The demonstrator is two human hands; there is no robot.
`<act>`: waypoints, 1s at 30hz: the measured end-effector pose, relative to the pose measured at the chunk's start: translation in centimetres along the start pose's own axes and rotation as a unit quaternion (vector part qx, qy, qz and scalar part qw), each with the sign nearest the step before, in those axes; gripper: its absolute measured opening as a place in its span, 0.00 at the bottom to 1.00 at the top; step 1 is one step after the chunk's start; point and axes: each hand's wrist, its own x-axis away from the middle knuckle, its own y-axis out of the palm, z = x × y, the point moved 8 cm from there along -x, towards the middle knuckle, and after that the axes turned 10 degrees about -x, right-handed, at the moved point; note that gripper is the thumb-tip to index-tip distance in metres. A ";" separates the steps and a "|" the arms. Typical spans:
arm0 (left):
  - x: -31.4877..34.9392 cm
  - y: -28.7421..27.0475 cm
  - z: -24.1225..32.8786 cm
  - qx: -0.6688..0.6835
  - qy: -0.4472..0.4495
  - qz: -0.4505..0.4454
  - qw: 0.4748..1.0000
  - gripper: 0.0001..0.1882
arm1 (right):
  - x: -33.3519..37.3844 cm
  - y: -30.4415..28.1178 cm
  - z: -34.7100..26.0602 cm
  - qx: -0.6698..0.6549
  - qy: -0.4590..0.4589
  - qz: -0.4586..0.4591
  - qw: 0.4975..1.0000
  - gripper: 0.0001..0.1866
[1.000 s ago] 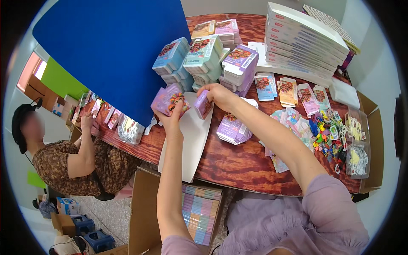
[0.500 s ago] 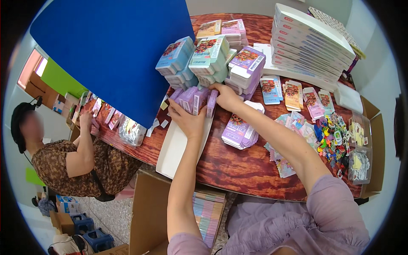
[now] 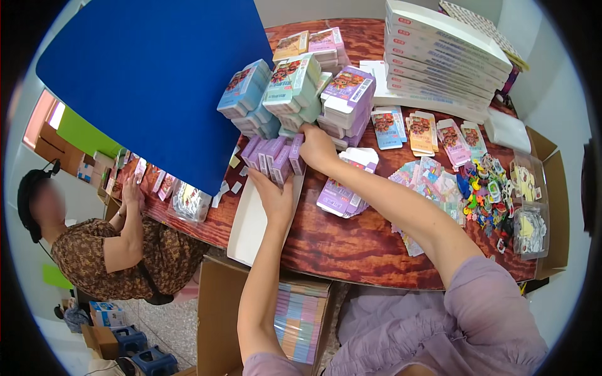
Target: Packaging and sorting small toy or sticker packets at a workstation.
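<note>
Several small purple boxes (image 3: 266, 152) stand side by side in the far end of a long white tray (image 3: 249, 224). My left hand (image 3: 274, 198) is closed around their near ends, its fingers along the row. At the far right of the row, my right hand (image 3: 318, 150) has curled fingers on the rightmost purple box (image 3: 297, 156); its fingertips are partly hidden. Just beyond the row rise stacks of blue cartons (image 3: 246, 88), green cartons (image 3: 290, 84) and purple cartons (image 3: 348, 94). Flat purple cartons (image 3: 342, 195) lie right of the tray.
A blue panel (image 3: 157, 81) stands at the left. White trays (image 3: 445, 59) are piled at the far right, near card packs (image 3: 387, 130), colourful trinkets (image 3: 492, 191) and clear tubs (image 3: 530, 232). Below the table edge is an open cardboard box (image 3: 219, 313). A co-worker (image 3: 119, 250) sits left.
The rightmost purple box has come close against the others, and the row leans more. My hands stay at the row. The co-worker's hands have come together. The whole view has shifted slightly.
</note>
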 end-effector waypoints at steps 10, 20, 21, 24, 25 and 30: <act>0.5 1.6 -0.9 -0.175 -0.073 -0.080 0.979 0.53 | 4.0 -1.5 -3.2 -0.016 -0.124 0.011 0.992 0.26; 2.9 -0.9 -5.0 0.045 0.015 -0.165 0.985 0.37 | 10.4 7.8 -4.1 -0.095 -0.132 -0.418 0.894 0.18; 3.0 -1.2 -4.3 0.033 0.021 -0.151 0.988 0.36 | 9.5 9.3 -3.0 -0.115 -0.118 -0.424 0.891 0.18; 3.4 -1.8 -3.1 0.010 0.035 -0.127 0.991 0.36 | 3.8 9.8 -0.1 -0.073 -0.049 -0.229 0.970 0.13; 3.5 -1.8 -2.8 -0.026 0.044 -0.130 0.990 0.36 | 2.8 9.8 0.6 -0.107 -0.007 -0.227 0.968 0.13; 3.5 -1.7 -3.8 -0.057 0.045 -0.148 0.986 0.33 | 5.1 12.4 -1.3 -0.041 -0.085 -0.327 0.940 0.18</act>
